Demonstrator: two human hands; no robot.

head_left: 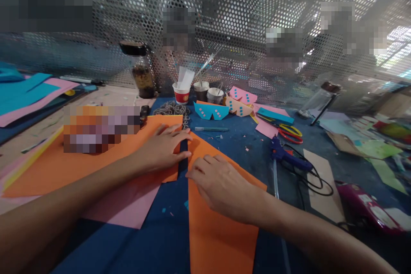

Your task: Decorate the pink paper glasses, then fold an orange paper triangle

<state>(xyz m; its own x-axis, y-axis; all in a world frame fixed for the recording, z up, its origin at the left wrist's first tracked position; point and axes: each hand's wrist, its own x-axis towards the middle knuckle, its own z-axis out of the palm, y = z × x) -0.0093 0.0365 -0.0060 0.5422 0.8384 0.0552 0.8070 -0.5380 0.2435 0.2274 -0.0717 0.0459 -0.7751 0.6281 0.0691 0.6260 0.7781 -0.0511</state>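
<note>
Orange paper piece (223, 239) lies in the near middle of the blue table (231, 145), under the right hand (221, 180), whose fingers are bent; whether this grip pinches it, I cannot see. The left hand (165, 147) has its grip spread, over the orange sheet (115, 167) at left.

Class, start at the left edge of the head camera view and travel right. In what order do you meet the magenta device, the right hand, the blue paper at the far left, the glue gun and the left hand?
Blue paper → left hand → right hand → glue gun → magenta device
</note>
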